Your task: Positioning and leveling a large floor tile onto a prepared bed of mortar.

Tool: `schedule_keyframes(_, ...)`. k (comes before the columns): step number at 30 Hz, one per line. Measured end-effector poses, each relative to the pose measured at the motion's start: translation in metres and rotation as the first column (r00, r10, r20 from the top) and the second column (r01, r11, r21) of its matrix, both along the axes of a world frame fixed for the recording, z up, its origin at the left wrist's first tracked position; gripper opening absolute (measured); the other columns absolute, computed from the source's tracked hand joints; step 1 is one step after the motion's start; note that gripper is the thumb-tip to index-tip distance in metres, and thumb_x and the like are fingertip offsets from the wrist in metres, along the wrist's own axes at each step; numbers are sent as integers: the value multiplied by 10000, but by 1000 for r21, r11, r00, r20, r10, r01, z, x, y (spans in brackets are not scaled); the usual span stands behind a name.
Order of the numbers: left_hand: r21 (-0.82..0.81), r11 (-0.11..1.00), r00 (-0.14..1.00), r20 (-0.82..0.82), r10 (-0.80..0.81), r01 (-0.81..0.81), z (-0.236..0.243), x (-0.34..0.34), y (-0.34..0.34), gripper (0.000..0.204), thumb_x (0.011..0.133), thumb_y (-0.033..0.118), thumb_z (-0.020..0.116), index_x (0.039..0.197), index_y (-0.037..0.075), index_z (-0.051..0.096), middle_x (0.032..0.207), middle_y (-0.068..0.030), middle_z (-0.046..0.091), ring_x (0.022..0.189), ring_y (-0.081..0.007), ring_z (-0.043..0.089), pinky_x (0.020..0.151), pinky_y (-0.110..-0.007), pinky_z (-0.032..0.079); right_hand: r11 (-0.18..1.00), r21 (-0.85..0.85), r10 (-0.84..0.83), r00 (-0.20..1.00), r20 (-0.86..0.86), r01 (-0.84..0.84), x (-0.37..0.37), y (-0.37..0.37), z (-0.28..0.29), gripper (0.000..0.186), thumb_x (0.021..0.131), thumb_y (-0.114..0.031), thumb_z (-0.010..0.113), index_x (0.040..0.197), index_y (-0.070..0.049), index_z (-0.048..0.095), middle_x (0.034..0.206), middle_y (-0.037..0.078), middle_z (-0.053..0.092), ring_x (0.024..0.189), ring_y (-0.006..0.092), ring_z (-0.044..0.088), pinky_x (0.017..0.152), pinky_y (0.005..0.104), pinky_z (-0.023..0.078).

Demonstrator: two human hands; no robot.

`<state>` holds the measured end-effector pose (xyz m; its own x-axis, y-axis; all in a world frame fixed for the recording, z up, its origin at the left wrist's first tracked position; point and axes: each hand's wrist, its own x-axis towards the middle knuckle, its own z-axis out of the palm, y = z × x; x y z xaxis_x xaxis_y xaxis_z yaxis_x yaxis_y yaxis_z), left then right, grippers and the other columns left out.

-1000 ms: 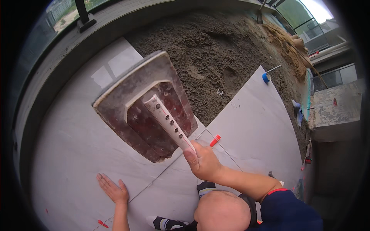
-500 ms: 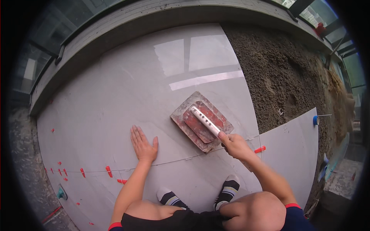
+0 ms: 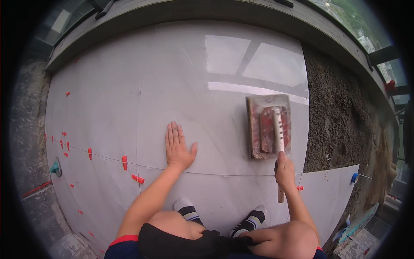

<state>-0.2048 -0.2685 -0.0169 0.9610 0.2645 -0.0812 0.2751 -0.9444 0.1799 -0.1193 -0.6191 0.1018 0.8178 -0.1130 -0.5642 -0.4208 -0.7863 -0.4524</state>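
My left hand (image 3: 178,149) lies flat with fingers stretched on a large pale grey tile (image 3: 185,86), just beyond a joint. My right hand (image 3: 285,173) is wrapped round the perforated metal handle of a tile tamper (image 3: 255,129), a worn rectangular block with a red patch on top. The block is over the right part of the same tile, near its edge with the mortar bed. Whether its underside touches the tile, I cannot tell. Its handle end sticks out below my fist.
Several red wedges (image 3: 124,163) stand along the joints. Coarse grey mortar (image 3: 334,112) spreads on the right, with a blue tape-like roll (image 3: 354,178) at the neighbouring tile's edge. A green suction cup (image 3: 56,167) sits far left. A low ledge (image 3: 181,14) runs along the back.
The tamper has moved right across the tile and turned so its handle points more toward me. My left hand stays flat on the tile. The whole view has swung round.
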Motion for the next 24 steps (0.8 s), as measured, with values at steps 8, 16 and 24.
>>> schedule_keyframes(8, -45, 984, 985, 0, 172, -172, 2, -9, 6, 922, 960, 518, 480, 1534, -117, 137, 1626, -294, 100, 1531, -406, 44, 1235, -495, 68, 963, 267, 81, 977, -195, -26, 1, 27, -5, 648, 1013, -633, 400, 696, -77, 502, 568, 1, 458, 449, 114, 438, 417, 300, 365)
schedule_keyframes(16, 21, 859, 858, 69, 508, -511, -1, 4, 77, 904, 986, 526, 430, 1535, -120, 115, 1630, -291, 90, 1534, -395, 30, 1239, -474, 35, 897, 434, -57, 949, 311, -89, 58, 47, 124, 614, 998, -666, 401, 790, -95, 482, 539, -48, 386, 381, 43, 320, 358, 227, 245)
schedule_keyframes(24, -20, 824, 820, 85, 566, -566, -10, 2, 83, 865, 991, 491, 412, 1529, -123, 127, 1625, -291, 103, 1533, -390, 47, 1244, -476, 33, 860, -20, 511, 859, 42, -510, 2, 125, 0, 689, 1053, -568, 333, 726, 10, 520, 564, 99, 465, 570, 207, 508, 568, 398, 399)
